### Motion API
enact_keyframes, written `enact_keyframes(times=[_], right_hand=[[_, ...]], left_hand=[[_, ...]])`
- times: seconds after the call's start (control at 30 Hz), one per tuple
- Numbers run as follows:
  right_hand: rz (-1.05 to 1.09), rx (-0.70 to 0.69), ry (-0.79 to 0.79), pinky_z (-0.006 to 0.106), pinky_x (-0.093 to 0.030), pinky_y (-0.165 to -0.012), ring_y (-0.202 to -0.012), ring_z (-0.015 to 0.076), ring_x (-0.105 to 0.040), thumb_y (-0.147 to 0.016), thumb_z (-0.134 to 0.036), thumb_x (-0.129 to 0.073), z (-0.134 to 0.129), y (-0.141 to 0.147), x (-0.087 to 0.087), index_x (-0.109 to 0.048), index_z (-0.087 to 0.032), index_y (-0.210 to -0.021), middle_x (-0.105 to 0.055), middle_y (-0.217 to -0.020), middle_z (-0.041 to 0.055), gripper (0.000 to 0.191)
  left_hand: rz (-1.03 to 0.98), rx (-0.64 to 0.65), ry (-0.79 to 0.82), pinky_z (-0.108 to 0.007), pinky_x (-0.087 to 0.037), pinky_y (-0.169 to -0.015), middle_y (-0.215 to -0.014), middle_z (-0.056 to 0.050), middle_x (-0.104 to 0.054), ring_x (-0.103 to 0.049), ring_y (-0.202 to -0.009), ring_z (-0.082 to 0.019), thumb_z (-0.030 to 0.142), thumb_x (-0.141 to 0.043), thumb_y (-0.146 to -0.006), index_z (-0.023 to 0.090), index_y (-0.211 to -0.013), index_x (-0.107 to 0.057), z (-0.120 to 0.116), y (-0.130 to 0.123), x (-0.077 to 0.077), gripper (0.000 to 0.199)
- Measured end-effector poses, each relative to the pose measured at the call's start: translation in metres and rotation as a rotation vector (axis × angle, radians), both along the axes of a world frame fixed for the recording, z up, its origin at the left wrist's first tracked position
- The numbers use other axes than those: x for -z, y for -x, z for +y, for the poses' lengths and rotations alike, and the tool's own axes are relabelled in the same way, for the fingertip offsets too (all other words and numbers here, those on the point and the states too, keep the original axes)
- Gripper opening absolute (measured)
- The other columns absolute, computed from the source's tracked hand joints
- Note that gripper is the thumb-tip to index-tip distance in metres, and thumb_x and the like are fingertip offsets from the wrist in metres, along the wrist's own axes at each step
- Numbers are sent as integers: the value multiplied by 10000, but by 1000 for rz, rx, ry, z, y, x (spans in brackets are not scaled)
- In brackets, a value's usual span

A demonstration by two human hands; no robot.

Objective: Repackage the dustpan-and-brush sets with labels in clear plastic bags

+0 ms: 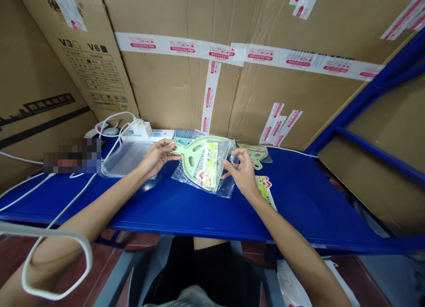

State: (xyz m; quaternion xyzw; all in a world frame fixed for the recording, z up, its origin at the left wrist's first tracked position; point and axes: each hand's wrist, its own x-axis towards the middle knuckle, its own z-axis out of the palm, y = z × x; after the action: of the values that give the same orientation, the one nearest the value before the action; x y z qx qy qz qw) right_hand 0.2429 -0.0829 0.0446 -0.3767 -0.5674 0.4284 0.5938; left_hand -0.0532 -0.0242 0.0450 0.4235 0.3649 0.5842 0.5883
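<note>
A light green dustpan (191,161) with a grey-bristled brush nested in it is held up just above the blue table. My left hand (158,158) is closed around the dustpan's handle end. A yellow and white label card (210,165) lies over the bristles. Clear, crinkled plastic bag (226,191) film shows under and around the pan. At the pan's wide right edge, my right hand (241,169) pinches the bag's film; whether it also grips the pan's rim is hard to see. Another label card (264,189) lies partly under my right wrist.
Behind the pan are a bagged green dustpan set (255,153) and a blue-grey brush (184,134). Clear plastic packaging (128,158), a white power strip (162,134) and white cables (78,196) lie left on the blue table (308,200). Taped cardboard (172,90) stands behind.
</note>
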Motion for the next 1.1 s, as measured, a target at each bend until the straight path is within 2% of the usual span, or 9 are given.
enact_keyframes(times=[0.1, 0.27, 0.43, 0.5, 0.67, 0.9, 1.0, 1.1], right_hand=[[-42, 3, -24, 276, -656, -497, -698, 117, -638, -831, -488, -841, 1, -2, 3, -547, -264, -969, -580, -1074, 2, 394], [-82, 44, -39, 282, -653, -508, -724, 155, -640, -889, -490, -777, 2, -3, 6, -670, -252, -1028, -599, -936, 16, 296], [-41, 118, -31, 290, -652, -482, -694, 154, -677, -856, -500, -804, 3, -3, 5, -680, -239, -1032, -642, -999, 31, 339], [-48, 103, -36, 288, -656, -487, -696, 147, -675, -871, -514, -788, 3, -4, 4, -721, -232, -1033, -647, -1022, 42, 333], [-58, 42, -58, 284, -655, -483, -707, 123, -642, -863, -473, -789, 4, -5, 3, -803, -213, -984, -614, -1252, 87, 287], [-58, 54, -51, 322, -660, -465, -693, 132, -631, -850, -426, -780, 7, -8, 7, -802, -204, -904, -578, -1126, 64, 229], [-88, 44, -60, 300, -634, -460, -735, 143, -627, -866, -426, -765, 7, -9, 6, -831, -221, -963, -577, -1151, 71, 237], [-141, -22, -68, 275, -610, -479, -793, 163, -622, -884, -418, -754, 6, -9, 5, -845, -248, -1030, -583, -1143, 71, 242]], left_hand=[[1, 3, 17, -400, -718, -710, -759, -27, -698, -765, -639, -190, 57, -761, -849, 110, -914, -683, 1, 0, 1, 115], [-2, 5, 14, -427, -724, -742, -753, -22, -696, -762, -643, -187, 58, -759, -848, 116, -918, -686, 2, -1, 3, 117], [3, 20, 0, -403, -723, -745, -752, -24, -702, -753, -650, -170, 55, -752, -837, 114, -925, -691, 0, -1, 3, 123], [8, 20, -7, -396, -723, -743, -754, -22, -704, -754, -656, -169, 61, -758, -831, 119, -924, -692, 0, -1, 3, 128], [14, 20, -15, -410, -725, -733, -754, -24, -700, -753, -647, -178, 72, -767, -826, 116, -924, -690, 1, 0, 4, 132], [16, 37, -29, -406, -725, -724, -752, -20, -705, -750, -642, -174, 83, -775, -819, 117, -927, -696, 0, -1, 6, 139], [12, 33, -24, -401, -725, -721, -747, -17, -704, -747, -640, -171, 83, -771, -816, 116, -924, -700, -1, -2, 5, 133], [6, 36, -22, -401, -725, -716, -742, -20, -702, -747, -637, -173, 73, -759, -819, 113, -920, -700, -1, -2, 4, 124]])
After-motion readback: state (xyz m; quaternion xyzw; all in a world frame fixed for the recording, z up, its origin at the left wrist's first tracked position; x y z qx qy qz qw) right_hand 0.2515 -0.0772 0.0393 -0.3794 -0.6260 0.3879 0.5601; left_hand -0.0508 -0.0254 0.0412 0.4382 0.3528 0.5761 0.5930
